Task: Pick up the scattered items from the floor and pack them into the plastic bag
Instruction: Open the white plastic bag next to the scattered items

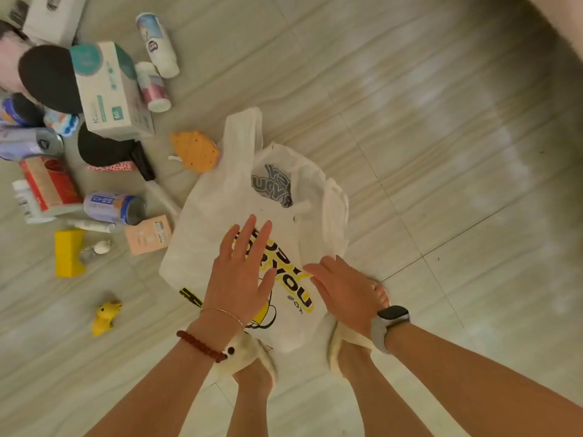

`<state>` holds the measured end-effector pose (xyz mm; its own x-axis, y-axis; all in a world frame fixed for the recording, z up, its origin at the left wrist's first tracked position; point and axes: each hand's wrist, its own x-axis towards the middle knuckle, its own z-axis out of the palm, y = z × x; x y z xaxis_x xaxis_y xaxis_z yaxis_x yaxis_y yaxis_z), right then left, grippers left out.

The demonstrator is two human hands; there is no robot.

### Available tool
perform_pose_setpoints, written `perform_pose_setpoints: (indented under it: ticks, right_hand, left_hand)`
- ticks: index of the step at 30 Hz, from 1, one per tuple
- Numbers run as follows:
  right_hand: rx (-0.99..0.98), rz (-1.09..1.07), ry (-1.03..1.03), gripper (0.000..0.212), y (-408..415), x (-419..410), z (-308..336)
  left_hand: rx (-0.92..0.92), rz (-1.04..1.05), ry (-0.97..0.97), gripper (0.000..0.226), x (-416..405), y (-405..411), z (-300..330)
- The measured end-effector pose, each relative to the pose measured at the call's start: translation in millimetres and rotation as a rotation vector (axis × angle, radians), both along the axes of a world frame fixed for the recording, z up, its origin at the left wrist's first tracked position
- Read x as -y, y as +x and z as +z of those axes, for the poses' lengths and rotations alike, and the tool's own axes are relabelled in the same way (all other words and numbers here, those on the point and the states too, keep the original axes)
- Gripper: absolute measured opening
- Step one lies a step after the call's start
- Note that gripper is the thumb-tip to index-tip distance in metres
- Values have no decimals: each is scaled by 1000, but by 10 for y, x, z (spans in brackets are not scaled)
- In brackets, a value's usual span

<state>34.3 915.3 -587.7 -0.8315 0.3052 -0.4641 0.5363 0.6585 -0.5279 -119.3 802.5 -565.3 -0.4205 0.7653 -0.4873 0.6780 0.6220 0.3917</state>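
- The left hand lies over the white plastic bag, fingers straight and spread, pointing toward 12 o'clock; they grip nothing, and whether the palm presses the bag or hovers just above it cannot be told.
- The right hand is also flat, fingers straight and held together, pointing toward 10 o'clock, with the fingertips at the bag's printed face.
- The bag lies flat on the tiled floor at frame centre, handles toward 12 o'clock, black and yellow lettering under both hands.
- Two feet in cream slippers stand at the bag's 6 o'clock edge.
- The left wrist carries two bracelets, one thin, one of red beads; the right wrist carries one grey watch.
- Loose items sit from the bag's 8 to 11 o'clock:
  - two white bottles lying side by side at 11 o'clock
  - one white and teal box beside them
  - one orange biscuit-shaped piece touching the bag's edge
  - one blue can and one pink packet at 9 o'clock
  - one yellow block farther out
  - one small yellow toy at 8 o'clock, well apart from the rest
- More things crowd the left edge, too jumbled to count.
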Motion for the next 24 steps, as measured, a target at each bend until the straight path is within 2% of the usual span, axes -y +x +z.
perform_pose_setpoints:
  ticks: [3,4,6,7,8,9,10,12,14,16,19,21,24]
  right_hand:
    - [-209,169,17,20,26,-75,513]
    - [-260,172,15,26,31,-108,678]
    - [-312,116,33,29,8,-237,1055]
    - [-321,86,54,21,5,-317,1236]
    - [-328,50,86,9,18,-398,1395]
    - [-326,-9,111,18,21,-481,1550]
    - [-320,-62,138,32,38,-559,1673]
    - [-319,-156,174,45,82,-664,1906]
    - [-292,-241,205,47,101,-730,2138]
    - [-256,-364,197,38,110,-787,2357]
    - [-202,-687,16,15,15,-774,2773]
    - [-191,-977,-199,18,-111,-735,3042]
    - [-266,-1258,-337,26,-283,-729,3301]
  left_hand:
    - [-141,-337,29,83,-156,-238,322]
    - [-142,-421,17,78,-226,-315,468]
    - [-175,-561,20,38,-318,-414,751]
    - [-199,-602,41,15,-333,-455,873]
    - [-213,-635,49,17,-346,-490,1012]
    - [-221,-647,60,26,-343,-506,1126]
    - [-218,-621,81,29,-339,-508,1238]
    - [-238,-572,193,32,-326,-448,1463]
    - [-230,-461,241,45,-342,-386,1733]
    - [-236,-333,232,60,-346,-327,1980]
    - [-213,-36,140,70,-433,-228,2410]
    - [-87,290,10,57,-567,-131,2684]
    - [225,795,-209,69,-707,-12,2888]
